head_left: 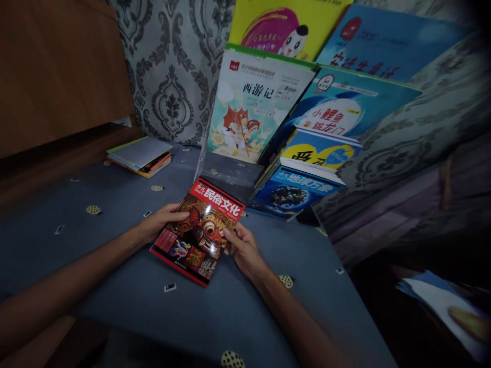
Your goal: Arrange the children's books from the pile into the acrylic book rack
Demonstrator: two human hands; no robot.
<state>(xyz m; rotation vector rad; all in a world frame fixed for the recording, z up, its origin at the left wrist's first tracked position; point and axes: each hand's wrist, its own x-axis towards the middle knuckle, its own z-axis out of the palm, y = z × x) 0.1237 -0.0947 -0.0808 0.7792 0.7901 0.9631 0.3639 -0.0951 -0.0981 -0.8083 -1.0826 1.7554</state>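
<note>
Between my two hands is a red book (199, 232) with a glossy cover, a lion-dance head pictured on it and Chinese lettering across the top. My left hand (165, 221) grips its left edge, thumb on the cover and fingers behind. On the right edge my right hand (242, 246) is closed the same way, thumb on top. The book is tilted over the table, its far edge close to a clear book rack (226, 173). A white-and-green book (257, 102) stands upright in that rack, and a blue book (295, 193) with a globe leans at its right front.
A small stack of books (140, 156) lies at the table's back left. More books stand in the rack, including a teal book (337, 105), a yellow book (291, 30) and a blue book (387, 43). Patterned wallpaper (169, 76) backs the grey-blue tablecloth (126, 276).
</note>
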